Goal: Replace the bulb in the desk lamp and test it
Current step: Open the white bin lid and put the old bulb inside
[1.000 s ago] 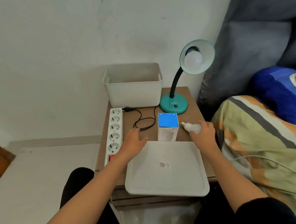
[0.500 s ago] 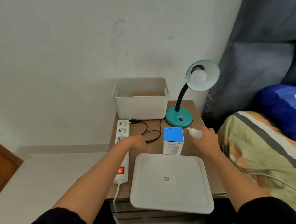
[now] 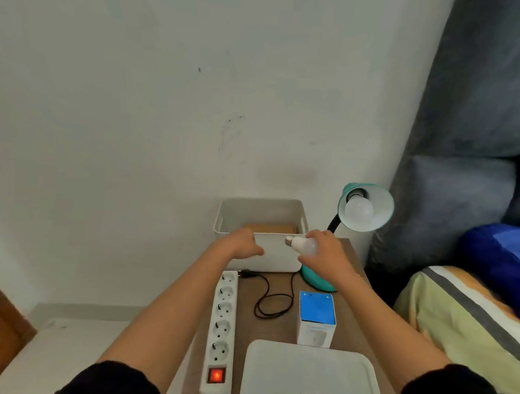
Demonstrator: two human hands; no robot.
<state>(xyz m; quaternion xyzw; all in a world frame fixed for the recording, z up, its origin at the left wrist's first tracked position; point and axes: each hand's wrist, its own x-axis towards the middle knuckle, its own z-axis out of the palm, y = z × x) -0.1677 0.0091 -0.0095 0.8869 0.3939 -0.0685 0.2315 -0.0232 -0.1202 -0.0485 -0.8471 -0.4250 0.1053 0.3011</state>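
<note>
Just right of frame centre, our right hand (image 3: 325,256) cups a loose LED bulb (image 3: 303,245) by its smooth, light, breakable globe (screw base pointing left) over the white storage bin (image 3: 275,258), whose front rim our left hand (image 3: 239,245) grips, fingers curled.

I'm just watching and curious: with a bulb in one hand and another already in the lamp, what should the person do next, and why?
Probably drop the loose bulb held in the right hand into the white bin. The lamp already has a bulb in its socket, and the left hand rests at the bin's front rim, with the held bulb just above it.
</note>
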